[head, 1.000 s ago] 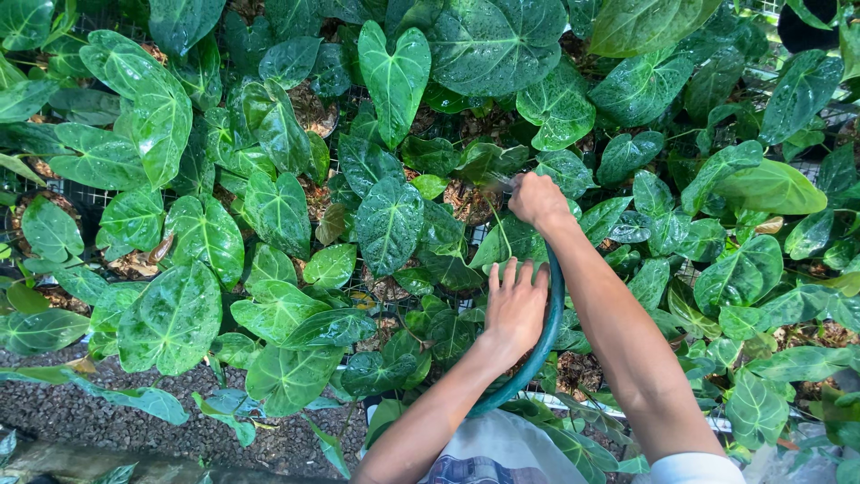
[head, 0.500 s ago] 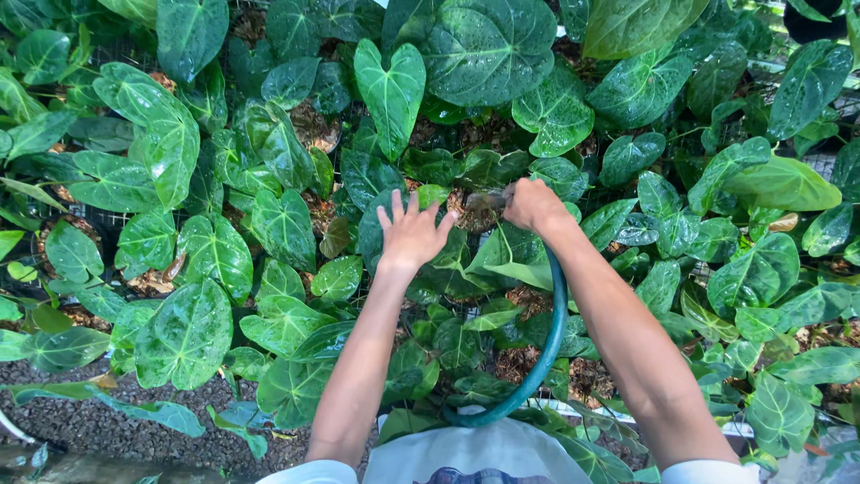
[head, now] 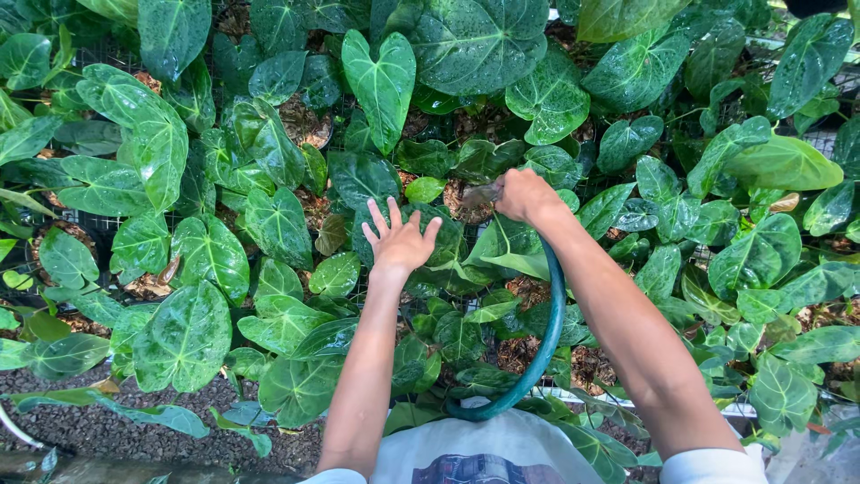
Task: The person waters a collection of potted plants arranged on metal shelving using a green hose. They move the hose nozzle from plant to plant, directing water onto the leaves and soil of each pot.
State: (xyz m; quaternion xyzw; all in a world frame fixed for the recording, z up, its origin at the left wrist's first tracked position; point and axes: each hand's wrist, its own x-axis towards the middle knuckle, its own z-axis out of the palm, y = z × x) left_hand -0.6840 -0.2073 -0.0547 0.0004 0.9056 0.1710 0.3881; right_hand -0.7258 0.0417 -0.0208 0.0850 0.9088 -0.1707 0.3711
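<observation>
Right hand [head: 524, 195] is closed in a fist grip around the end of the green hose [head: 548, 332]; the hose end is held over the dark wet leaves [head: 421, 237] at centre. The nozzle itself is hidden by the fingers, so water flow cannot be told. From the fist the hose is run back under the right forearm, curved down and left, and is lost behind the white shirt [head: 484, 453] at the bottom edge.

Left hand [head: 400, 240] is held flat, fingers spread wide, nothing gripped; the palm is laid on or just above the leaves beside the hose end, contact cannot be confirmed.

Versus 0.5 s ago: both hands are kept in nearly the same spots, left fingers spread the same. Versus 1.0 s ago: the left hand has been moved off the hose, forward and left, out to the foliage; the right fist is unchanged on the hose end.

Around: heart-shaped veined leaves [head: 381, 85] are packed on all sides, potting mix [head: 305, 121] is seen between them, dark gravel [head: 107, 430] lies lower left.
</observation>
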